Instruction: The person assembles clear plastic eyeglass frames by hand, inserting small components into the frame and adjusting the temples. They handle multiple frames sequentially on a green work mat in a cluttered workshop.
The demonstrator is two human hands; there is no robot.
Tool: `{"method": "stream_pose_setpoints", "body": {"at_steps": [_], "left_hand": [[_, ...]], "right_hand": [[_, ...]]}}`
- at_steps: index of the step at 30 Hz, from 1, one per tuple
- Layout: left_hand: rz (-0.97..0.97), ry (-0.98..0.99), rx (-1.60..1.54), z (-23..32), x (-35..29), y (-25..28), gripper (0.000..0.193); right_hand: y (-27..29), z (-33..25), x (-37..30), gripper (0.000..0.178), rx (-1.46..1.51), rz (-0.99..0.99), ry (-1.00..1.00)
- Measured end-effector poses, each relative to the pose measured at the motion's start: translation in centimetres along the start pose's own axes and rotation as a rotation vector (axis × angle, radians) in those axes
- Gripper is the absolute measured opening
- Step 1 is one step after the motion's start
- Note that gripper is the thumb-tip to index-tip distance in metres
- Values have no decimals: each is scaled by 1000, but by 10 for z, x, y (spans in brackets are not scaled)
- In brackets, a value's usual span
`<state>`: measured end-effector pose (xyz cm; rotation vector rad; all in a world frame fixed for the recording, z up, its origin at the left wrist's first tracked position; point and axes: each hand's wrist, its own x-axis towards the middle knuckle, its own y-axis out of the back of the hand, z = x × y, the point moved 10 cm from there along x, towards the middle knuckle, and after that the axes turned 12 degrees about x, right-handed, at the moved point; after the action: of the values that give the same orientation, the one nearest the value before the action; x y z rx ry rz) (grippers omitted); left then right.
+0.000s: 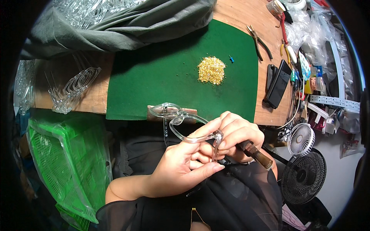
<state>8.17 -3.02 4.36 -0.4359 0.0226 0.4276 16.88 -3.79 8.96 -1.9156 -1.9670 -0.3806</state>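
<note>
A clear plastic eyeglass frame point(187, 139) is held in front of me, tilted, without visible lenses. My left hand point(177, 165) is closed around its near end, thumb and fingers about the clear temple. My right hand point(241, 134) is closed at the frame's hinge corner and also grips a tool with a brown, partly see-through handle point(261, 157), probably a screwdriver; its tip is hidden by my fingers. The frame's far rim lies over a small brown block point(154, 117) at the table edge. Beyond it, a pile of tiny gold-coloured pieces point(211, 71) sits on a green mat point(146, 84).
Several clear frames point(73, 90) stand at the left; more lie behind a grey cloth point(123, 30). Right of the mat are pliers point(260, 42), a blue pin point(231, 58) and a black phone point(279, 82). A green crate point(65, 154) and fans point(303, 175) flank me.
</note>
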Motion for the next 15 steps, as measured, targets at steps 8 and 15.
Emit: {"method": "stream_pose_setpoints", "body": {"at_steps": [8,15], "left_hand": [[-14,42,-98,-3,-2,-2,74],[-7,130,-68,-8,-7,2,69]], "right_hand": [[4,4,-6,14,105,71,-78],[-2,43,-63,20,54,-181,-973]]}}
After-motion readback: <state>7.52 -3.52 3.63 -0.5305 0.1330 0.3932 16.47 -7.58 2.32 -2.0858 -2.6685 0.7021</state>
